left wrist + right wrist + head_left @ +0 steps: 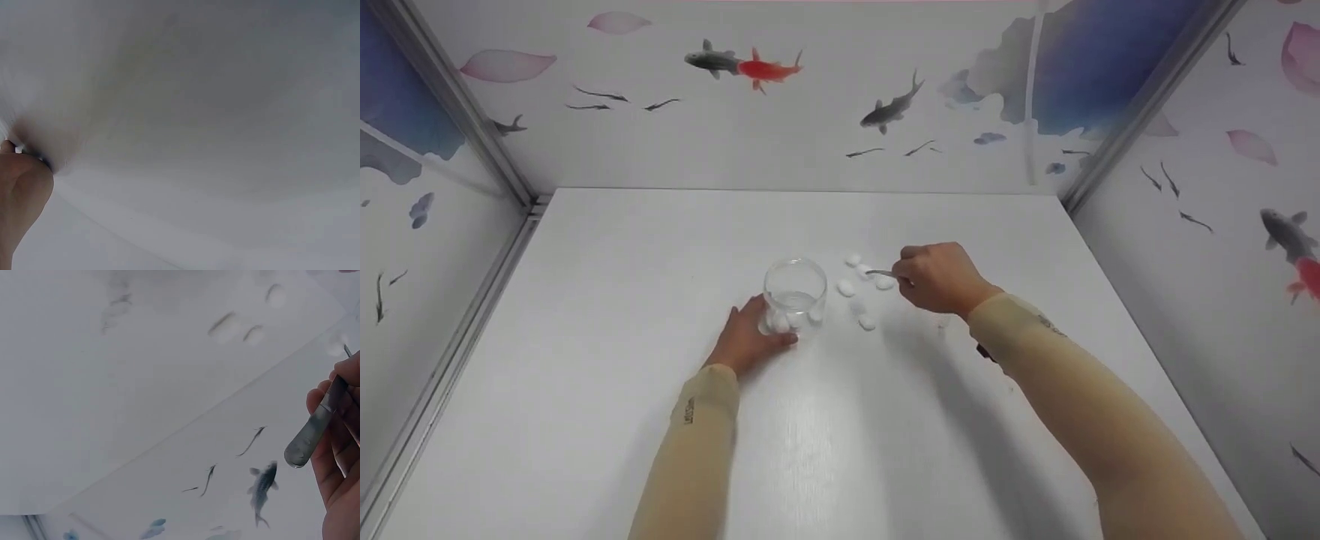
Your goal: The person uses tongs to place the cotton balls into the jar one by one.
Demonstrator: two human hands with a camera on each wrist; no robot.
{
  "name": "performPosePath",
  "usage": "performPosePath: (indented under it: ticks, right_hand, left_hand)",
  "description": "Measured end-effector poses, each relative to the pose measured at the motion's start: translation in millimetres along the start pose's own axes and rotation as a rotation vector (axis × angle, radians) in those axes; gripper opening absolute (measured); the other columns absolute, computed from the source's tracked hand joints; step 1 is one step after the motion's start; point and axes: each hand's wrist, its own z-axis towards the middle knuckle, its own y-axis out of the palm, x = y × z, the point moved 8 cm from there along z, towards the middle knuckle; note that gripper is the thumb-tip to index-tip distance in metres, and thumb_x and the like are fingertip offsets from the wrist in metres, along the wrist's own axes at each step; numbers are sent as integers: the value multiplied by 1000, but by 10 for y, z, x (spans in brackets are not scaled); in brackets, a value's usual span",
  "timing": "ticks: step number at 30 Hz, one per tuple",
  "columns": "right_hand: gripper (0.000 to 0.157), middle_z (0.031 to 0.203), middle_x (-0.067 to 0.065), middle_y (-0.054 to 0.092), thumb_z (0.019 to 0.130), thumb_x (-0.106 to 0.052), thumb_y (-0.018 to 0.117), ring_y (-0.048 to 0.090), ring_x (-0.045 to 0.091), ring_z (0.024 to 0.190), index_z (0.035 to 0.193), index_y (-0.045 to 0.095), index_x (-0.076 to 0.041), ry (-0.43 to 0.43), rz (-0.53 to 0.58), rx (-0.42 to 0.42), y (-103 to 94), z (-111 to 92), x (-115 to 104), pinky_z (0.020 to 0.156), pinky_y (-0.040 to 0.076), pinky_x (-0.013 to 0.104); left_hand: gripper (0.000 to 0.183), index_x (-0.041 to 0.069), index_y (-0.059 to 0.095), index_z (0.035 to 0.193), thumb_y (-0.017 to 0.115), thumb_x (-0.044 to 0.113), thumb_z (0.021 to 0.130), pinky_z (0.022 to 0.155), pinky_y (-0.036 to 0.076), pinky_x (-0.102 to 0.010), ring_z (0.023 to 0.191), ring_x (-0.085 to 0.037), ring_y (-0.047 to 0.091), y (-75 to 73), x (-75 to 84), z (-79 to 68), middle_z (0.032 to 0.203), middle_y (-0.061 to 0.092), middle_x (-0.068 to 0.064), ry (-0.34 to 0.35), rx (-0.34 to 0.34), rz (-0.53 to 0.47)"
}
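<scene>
White table [615, 277]: left hand [745, 339] cups clear jar [798, 280]; right hand [941, 277] clenches seemingly metal utensil [311, 436].

Beige on both sides!
The left sleeve [686, 457] flashes small dark lettering [688, 410]; the right sleeve [1072, 397] matches, a black piece [985, 353] peeking beneath; left hand [744, 341], right hand [939, 276], both bare!

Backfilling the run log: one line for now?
left hand: holds clear jar | right hand: grips metal utensil | white pieces: inside jar, on table

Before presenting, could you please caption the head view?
Left hand holds clear jar; right hand grips utensil near white pieces.
</scene>
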Motion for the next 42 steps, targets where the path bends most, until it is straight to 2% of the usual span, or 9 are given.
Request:
performPosePath:
  ticks: [4, 9, 12, 18, 23, 31, 35, 42]
  right_hand:
    - [13, 69, 0, 62, 82, -2, 67, 54, 14, 52, 81, 76, -10, -34, -10, 36, -96, 202, -136, 45, 51, 31]
    - [17, 64, -2, 55, 81, -1, 63, 44, 13, 47, 75, 73, -12, -93, -14, 74, -115, 390, -355, 38, 40, 30]
    - [18, 64, -2, 56, 82, -1, 62, 44, 13, 47, 76, 74, -13, -123, -23, 46, -54, 457, -466, 38, 40, 29]
    - [17, 72, -1, 64, 85, -5, 63, 57, 14, 55, 86, 78, -12, -124, -58, -49, 92, 511, -553, 45, 50, 31]
    - [16, 77, 0, 67, 87, -7, 64, 60, 14, 59, 90, 79, -11, -115, -58, -78, 128, 506, -553, 49, 54, 30]
    - [14, 67, 0, 57, 82, -2, 63, 47, 15, 49, 79, 73, -11, -137, -44, 10, 43, 398, -457, 39, 43, 32]
    - [12, 67, 0, 57, 83, -3, 64, 46, 14, 49, 80, 73, -10, -118, -38, 15, 20, 287, -335, 39, 42, 31]
    - [11, 70, 1, 60, 84, -3, 67, 51, 14, 51, 79, 73, -10, -60, -43, -25, 64, 46, -97, 43, 48, 32]
  left_hand:
    - [102, 13, 27, 158, 81, 50, 80, 123, -2, -46, 151, -32, 10, -13, 16, -5, 162, 27, -10, 9, 7, 7]
    - [100, 15, 29, 158, 82, 49, 80, 123, -3, -43, 150, -30, 13, -13, 41, -22, 161, 29, -8, 10, 8, 11]
    - [99, 18, 29, 158, 81, 49, 80, 123, -3, -43, 151, -28, 12, -8, 44, -25, 161, 29, -7, -9, 11, 8]
    - [97, 18, 30, 158, 81, 48, 81, 123, -3, -40, 150, -25, 17, -3, 57, -22, 160, 31, -6, -6, 26, 27]
    - [98, 19, 29, 158, 81, 49, 80, 123, -2, -41, 151, -26, 14, -1, 45, -36, 161, 29, -5, -20, 24, 28]
    - [100, 17, 27, 159, 80, 50, 80, 123, -2, -43, 151, -29, 9, -6, 34, -50, 162, 27, -6, -17, 13, 15]
    - [101, 17, 25, 159, 80, 51, 80, 123, 0, -47, 151, -33, 4, 2, 18, -45, 163, 24, -7, -28, 2, 13]
    - [99, 14, 27, 158, 80, 48, 81, 123, -4, -40, 150, -29, 15, -8, 46, -39, 162, 27, -10, 13, 9, 38]
